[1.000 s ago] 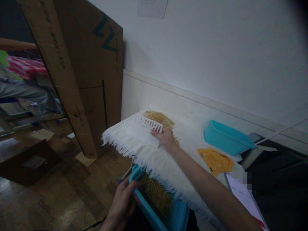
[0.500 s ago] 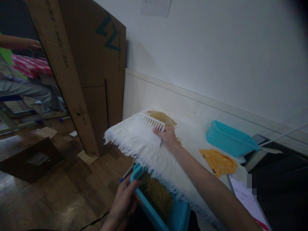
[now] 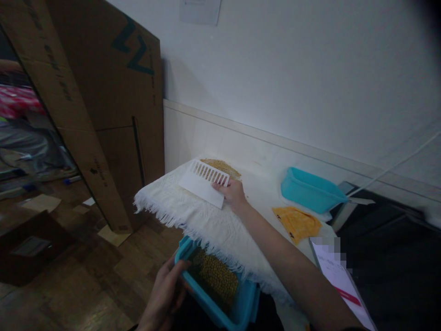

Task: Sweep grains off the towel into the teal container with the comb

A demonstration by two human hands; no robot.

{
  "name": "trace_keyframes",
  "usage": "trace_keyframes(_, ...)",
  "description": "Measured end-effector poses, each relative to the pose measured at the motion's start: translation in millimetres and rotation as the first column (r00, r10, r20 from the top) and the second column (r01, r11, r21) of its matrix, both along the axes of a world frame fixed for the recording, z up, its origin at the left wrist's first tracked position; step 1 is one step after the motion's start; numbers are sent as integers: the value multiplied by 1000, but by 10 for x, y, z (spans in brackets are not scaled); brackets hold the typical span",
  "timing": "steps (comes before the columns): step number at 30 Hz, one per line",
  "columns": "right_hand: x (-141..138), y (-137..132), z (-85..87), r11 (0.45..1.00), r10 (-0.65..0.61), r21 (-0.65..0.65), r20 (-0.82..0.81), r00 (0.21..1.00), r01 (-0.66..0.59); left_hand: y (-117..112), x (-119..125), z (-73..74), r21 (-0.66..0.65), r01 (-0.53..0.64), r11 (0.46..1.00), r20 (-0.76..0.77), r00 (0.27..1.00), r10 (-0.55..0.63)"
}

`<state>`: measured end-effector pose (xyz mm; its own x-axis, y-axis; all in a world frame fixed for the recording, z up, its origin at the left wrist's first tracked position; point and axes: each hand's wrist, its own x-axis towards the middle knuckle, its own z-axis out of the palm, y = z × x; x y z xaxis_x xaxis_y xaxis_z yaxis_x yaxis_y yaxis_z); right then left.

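My right hand (image 3: 232, 194) grips a white comb-toothed plastic scraper (image 3: 204, 183), held against a white fringed cloth (image 3: 193, 214) that covers the table. Just beyond the scraper's teeth lies a pile of small yellow beans (image 3: 220, 166) on the cloth. My left hand (image 3: 165, 294) holds the near left rim of a turquoise plastic tub (image 3: 241, 308) below the table's edge. That tub holds a layer of the same beans (image 3: 215, 278).
A second turquoise tub (image 3: 310, 191) sits at the back right of the table, with a yellow packet (image 3: 298, 223) in front of it and a printed sheet (image 3: 339, 276) nearer me. Large cardboard boxes (image 3: 103, 92) lean against the wall on the left, above a wooden floor.
The view has swung slightly to the right. My right hand with the scraper stays beside the bean pile, and my left hand keeps hold of the tub.
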<state>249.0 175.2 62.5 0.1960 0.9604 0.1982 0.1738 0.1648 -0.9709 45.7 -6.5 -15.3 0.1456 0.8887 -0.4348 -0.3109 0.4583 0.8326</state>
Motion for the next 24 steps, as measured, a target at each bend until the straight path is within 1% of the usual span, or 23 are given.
trace_keyframes(3, 400, -117, 128, 995, -96, 21, 5, 995, 95, -8, 30, -32, 17, -31, 999, -42, 999, 31)
trace_keyframes(6, 849, -300, 232, 968, -243, 73, 39, 969, 240, -27, 57, -29, 32, -26, 999, -52, 998, 27)
trace_keyframes(9, 1259, -499, 256, 904, -419, 146, 110, 901, 402, -39, 76, -15, 62, -27, 998, -57, 998, 31)
trace_keyframes(12, 1532, -655, 185, 836, -544, 206, 198, 815, 508, -41, 91, -7, 68, -41, 997, -89, 995, 47)
trace_keyframes(15, 1633, -732, 87, 812, -583, 234, 281, 763, 534, -40, 95, -17, 71, -51, 996, -119, 991, 59)
trace_keyframes(19, 1609, -748, 24, 799, -601, 246, 350, 719, 548, -32, 79, -64, 86, -33, 996, -110, 993, 43)
trace_keyframes(21, 1571, -758, 17, 801, -598, 250, 370, 711, 544, -27, 70, -80, 99, -29, 995, -108, 993, 40)
trace_keyframes(24, 1498, -805, 8, 819, -574, 259, 398, 716, 513, -33, 70, -69, 106, -38, 994, -113, 992, 50)
